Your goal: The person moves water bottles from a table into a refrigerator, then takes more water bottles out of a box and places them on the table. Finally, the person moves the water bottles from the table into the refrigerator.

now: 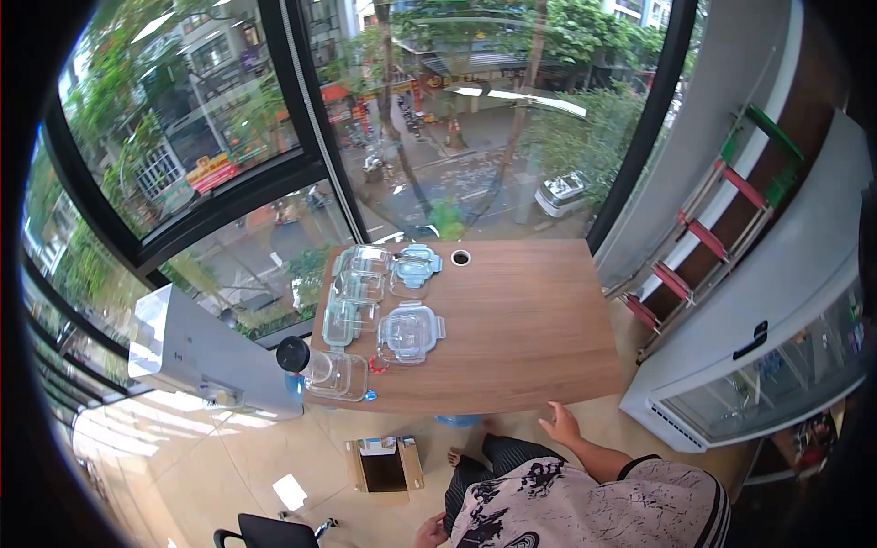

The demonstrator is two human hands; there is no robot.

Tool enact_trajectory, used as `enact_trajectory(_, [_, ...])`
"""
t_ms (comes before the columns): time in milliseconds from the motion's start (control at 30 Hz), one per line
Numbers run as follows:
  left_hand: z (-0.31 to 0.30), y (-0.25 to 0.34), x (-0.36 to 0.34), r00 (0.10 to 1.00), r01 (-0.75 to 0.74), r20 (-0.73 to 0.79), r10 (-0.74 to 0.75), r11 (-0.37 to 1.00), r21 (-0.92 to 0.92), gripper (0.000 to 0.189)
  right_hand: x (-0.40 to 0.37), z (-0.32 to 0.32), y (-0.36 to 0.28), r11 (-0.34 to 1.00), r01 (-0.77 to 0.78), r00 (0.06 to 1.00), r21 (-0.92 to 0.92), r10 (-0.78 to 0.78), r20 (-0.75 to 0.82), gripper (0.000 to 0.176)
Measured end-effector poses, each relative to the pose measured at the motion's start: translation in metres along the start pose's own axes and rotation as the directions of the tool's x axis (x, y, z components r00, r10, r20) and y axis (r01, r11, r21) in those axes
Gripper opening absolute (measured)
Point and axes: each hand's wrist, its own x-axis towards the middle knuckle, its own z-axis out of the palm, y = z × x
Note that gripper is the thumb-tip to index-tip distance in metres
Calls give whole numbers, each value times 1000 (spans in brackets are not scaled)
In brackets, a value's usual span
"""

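Note:
My right hand [560, 425] is just off the front edge of the wooden table [521, 329], fingers apart and holding nothing. Low in the view, my left hand [431, 532] rests beside my thigh, its fingers loosely extended with nothing visible in them. Clear glass containers [364, 286] cover the table's left side, several with pale blue lids [416, 331]. At the front left corner, a glass jug with a black lid [293, 354] stands by another glass container [345, 379]. Small red [377, 364] and blue [371, 395] items lie near them.
An open cardboard box [411, 466] sits on the floor before the table. A black chair [274, 532] and white paper [290, 491] are lower left. A white appliance [219, 365] stands left; a ladder [703, 237] and glass-doored cabinet [758, 352] are right. Windows rise behind.

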Motion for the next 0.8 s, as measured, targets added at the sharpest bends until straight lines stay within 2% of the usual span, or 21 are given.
enact_trajectory(67, [-1, 4, 0, 999, -21, 45, 19, 999, 31, 36, -22, -7, 12, 989, -139, 990, -42, 139, 1, 62])
enact_trajectory(100, [-2, 7, 1, 997, -30, 66, 27, 998, 48, 35, -32, -7, 19, 988, -153, 988, -37, 152, -14, 62])
enact_trajectory(167, [-1, 15, 5, 993, -54, 112, 44, 995, 85, 35, -49, -5, 31, 954, -279, 956, -106, 286, 62, 66])
enact_trajectory(267, [0, 31, 16, 977, -93, 203, 58, 982, 164, 35, -67, 2, 48, 930, -352, 930, -108, 361, 72, 69])
enact_trajectory(300, [0, 36, 21, 970, -106, 235, 58, 974, 198, 35, -74, -1, 47, 912, -402, 913, -88, 406, 33, 69])
enact_trajectory(367, [4, 51, 31, 950, -137, 310, 49, 953, 269, 34, -75, -16, 37, 910, -414, 905, -26, 414, 94, 66])
enact_trajectory(400, [6, 59, 37, 937, -154, 345, 42, 939, 306, 34, -77, -21, 35, 885, -465, 884, -2, 464, 47, 66])
enact_trajectory(467, [19, 81, 46, 913, -183, 408, 17, 910, 371, 34, -81, -31, 39, 871, -490, 868, 47, 482, 123, 65])
enact_trajectory(533, [39, 101, 51, 891, -208, 453, -10, 879, 430, 34, -88, -20, 67, 840, -543, 833, -8, 540, 121, 67])
enact_trajectory(600, [59, 117, 60, 874, -239, 485, -31, 842, 484, 33, -102, -4, 98, 840, -542, 841, 39, 541, 31, 65])
enact_trajectory(667, [79, 130, 67, 865, -261, 499, -48, 807, 529, 33, -112, -5, 115, 771, -633, 774, 70, 627, 83, 64])
enact_trajectory(733, [101, 142, 76, 865, -275, 499, -57, 777, 566, 33, -121, -10, 141, 747, -649, 759, 142, 647, 65, 63])
enact_trajectory(800, [120, 148, 84, 870, -274, 487, -71, 752, 599, 32, -128, -16, 169, 609, -739, 614, 289, 785, -83, 61])
